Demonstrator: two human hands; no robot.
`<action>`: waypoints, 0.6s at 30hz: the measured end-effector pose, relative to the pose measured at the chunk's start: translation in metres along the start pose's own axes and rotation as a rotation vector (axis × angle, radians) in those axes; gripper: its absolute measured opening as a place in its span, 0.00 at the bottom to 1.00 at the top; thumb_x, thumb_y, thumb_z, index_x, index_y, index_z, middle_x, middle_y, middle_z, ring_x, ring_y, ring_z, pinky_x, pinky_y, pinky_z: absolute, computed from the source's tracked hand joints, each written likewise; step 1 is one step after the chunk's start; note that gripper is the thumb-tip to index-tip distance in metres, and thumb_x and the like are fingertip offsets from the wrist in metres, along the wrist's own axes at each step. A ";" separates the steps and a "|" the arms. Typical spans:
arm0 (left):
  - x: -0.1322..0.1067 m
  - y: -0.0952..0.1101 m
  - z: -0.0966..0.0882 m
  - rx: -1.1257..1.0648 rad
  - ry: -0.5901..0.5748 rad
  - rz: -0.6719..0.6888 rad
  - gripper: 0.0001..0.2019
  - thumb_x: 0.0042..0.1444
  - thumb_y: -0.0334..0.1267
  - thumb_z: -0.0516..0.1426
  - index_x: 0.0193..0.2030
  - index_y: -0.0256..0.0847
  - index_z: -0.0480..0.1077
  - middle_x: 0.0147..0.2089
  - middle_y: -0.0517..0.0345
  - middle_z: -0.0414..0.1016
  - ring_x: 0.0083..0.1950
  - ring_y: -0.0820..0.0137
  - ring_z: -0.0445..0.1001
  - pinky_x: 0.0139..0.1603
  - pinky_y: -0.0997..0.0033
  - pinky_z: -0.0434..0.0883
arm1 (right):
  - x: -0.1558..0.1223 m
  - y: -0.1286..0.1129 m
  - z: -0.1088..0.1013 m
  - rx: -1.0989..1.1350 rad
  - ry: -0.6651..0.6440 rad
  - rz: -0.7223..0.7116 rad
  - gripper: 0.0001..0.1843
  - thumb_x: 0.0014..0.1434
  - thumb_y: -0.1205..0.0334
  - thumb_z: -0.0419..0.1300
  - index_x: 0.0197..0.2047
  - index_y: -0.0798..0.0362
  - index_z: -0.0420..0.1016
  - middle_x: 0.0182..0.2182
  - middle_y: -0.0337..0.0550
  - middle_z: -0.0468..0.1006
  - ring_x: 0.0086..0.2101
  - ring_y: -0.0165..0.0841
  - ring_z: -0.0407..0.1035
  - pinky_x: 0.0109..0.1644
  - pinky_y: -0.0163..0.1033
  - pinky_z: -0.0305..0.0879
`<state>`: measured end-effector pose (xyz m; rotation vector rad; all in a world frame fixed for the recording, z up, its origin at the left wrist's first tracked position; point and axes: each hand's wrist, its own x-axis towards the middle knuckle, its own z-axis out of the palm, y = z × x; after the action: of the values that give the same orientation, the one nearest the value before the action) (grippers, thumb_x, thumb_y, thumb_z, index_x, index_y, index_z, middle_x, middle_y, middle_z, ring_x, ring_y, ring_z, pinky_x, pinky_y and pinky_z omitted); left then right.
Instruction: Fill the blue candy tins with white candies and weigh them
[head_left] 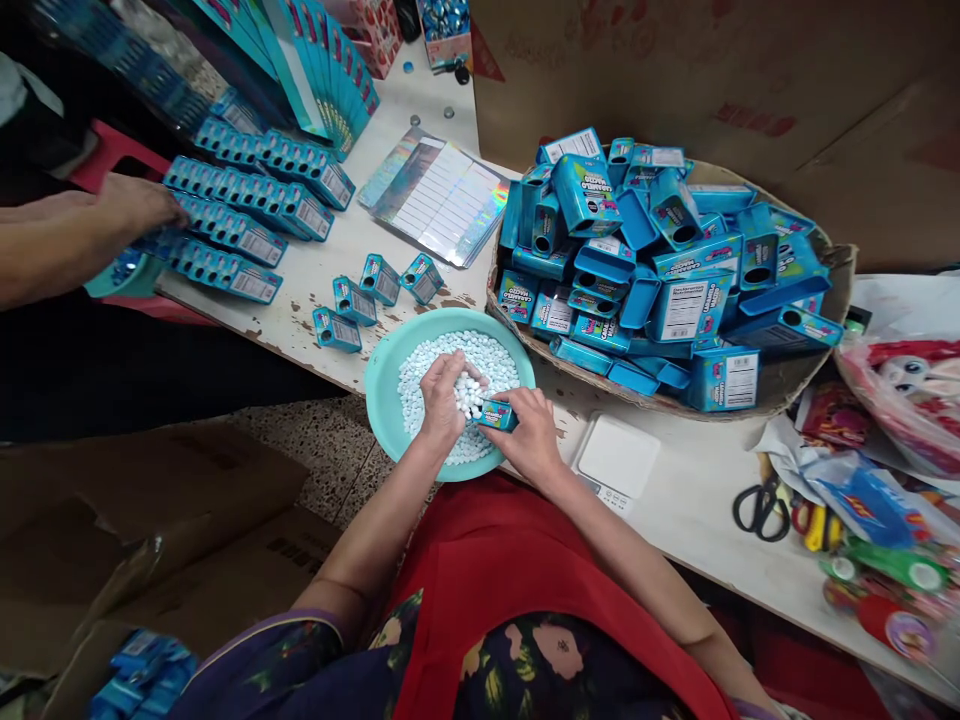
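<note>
A turquoise bowl [381, 385] full of small white candies [420, 365] sits at the table's front edge, close to my body. Over it, my left hand [442, 400] cups a heap of the candies, fingers curled round them. My right hand [531, 428] grips a small blue candy box [496, 414] printed "Caramelo", lying on its side with one end against the candies in my left hand. Whether candies are inside the box is hidden. Several similar blue boxes [380, 280] stand just behind the bowl.
A big cardboard tray [817, 350] heaped with blue boxes is at right. A white scale [616, 462], black scissors [761, 508] and packets lie nearer. Shiny label sheets [442, 200] lie behind the bowl. At left, a co-worker's hand [139, 205] touches rows of boxes [247, 200].
</note>
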<state>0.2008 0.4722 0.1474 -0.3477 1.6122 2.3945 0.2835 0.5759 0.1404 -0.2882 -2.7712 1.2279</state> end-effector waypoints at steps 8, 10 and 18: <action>-0.005 0.002 0.005 0.013 -0.052 0.027 0.16 0.55 0.46 0.57 0.24 0.37 0.63 0.21 0.62 0.65 0.25 0.74 0.72 0.29 0.74 0.69 | 0.000 0.000 -0.006 0.025 -0.003 0.019 0.17 0.46 0.58 0.70 0.41 0.48 0.73 0.38 0.38 0.74 0.41 0.38 0.64 0.44 0.40 0.55; -0.006 0.004 0.007 0.018 -0.054 0.041 0.15 0.56 0.46 0.57 0.26 0.37 0.64 0.21 0.62 0.66 0.24 0.73 0.71 0.29 0.74 0.69 | 0.000 -0.001 -0.007 0.025 0.003 0.031 0.18 0.46 0.59 0.70 0.41 0.49 0.73 0.38 0.39 0.74 0.41 0.38 0.63 0.44 0.40 0.56; -0.006 0.010 0.008 0.033 -0.074 0.102 0.12 0.55 0.45 0.57 0.30 0.38 0.65 0.21 0.62 0.67 0.24 0.72 0.72 0.29 0.72 0.70 | 0.000 -0.008 -0.008 0.021 -0.002 0.018 0.17 0.47 0.60 0.68 0.41 0.49 0.73 0.39 0.40 0.74 0.41 0.38 0.64 0.45 0.41 0.57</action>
<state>0.2029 0.4756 0.1615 -0.1728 1.6726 2.4208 0.2835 0.5764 0.1516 -0.3115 -2.7617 1.2614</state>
